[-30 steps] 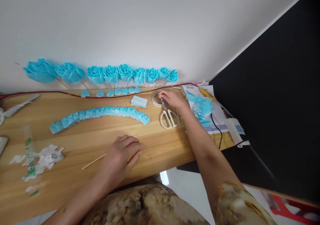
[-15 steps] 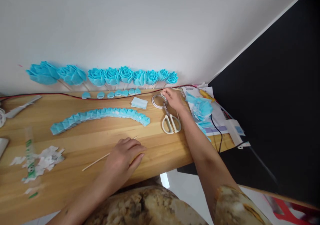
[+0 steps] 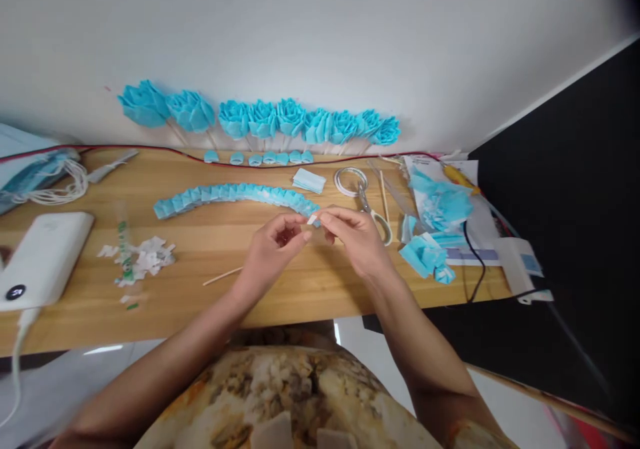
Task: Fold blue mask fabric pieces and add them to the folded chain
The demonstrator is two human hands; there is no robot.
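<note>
A small white strip [image 3: 313, 220], perhaps tape, is pinched between the thumb and finger of my right hand [image 3: 356, 237]. Close beside it, my left hand [image 3: 273, 252] has curled fingers with the thumb apart from the index finger; I see nothing held there. Just behind the hands runs a curved row of folded light-blue pieces [image 3: 240, 192], its right end partly covered by my fingers. White-handled scissors [image 3: 384, 228] lie by my right hand, their blades touching a white tape roll [image 3: 337, 184]. A thin wooden stick [image 3: 220, 276] passes beneath my left hand.
Blue flowers on sticks [image 3: 290, 117] lean against the wall. Small folded blue pieces [image 3: 270, 158] and a blue stack [image 3: 309, 180] lie before them. White scraps [image 3: 153, 256] and a power bank [image 3: 47, 256] are left; blue material [image 3: 440, 202] and a yellow-handled tool [image 3: 460, 178] right.
My right hand has come from the tape roll to the middle, now with a small white strip. My left hand has risen off the table to meet it. The view has shifted left and down.
</note>
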